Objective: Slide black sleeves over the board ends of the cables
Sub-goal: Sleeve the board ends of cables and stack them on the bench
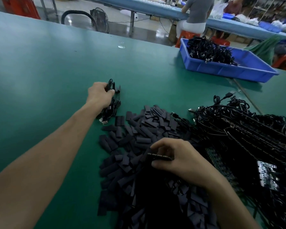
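Green table (40, 71) under everything, stretching far to the left. On its right side, a big tangled heap of cables (246, 126), black, with board strips and plugs poking out. Just left of that heap and touching it, a pile of black sleeves (147, 129): short flat tubes, loose, spread down toward the near edge. At the far right, a blue bin (229, 70) with more black cords (208, 50) piled in its far-left corner. Left hand (99, 95) stretched out beyond the sleeves, fingers curled tight round a small bundle of cables (111, 106), the bundle's lower loops and a plug resting on the table. Right hand (177, 157) close in, above the sleeve pile, thumb and curled fingers pinching a board end (158, 157), a dark strip with a row of small contacts along its edge. Cannot tell whether a sleeve sits on it.
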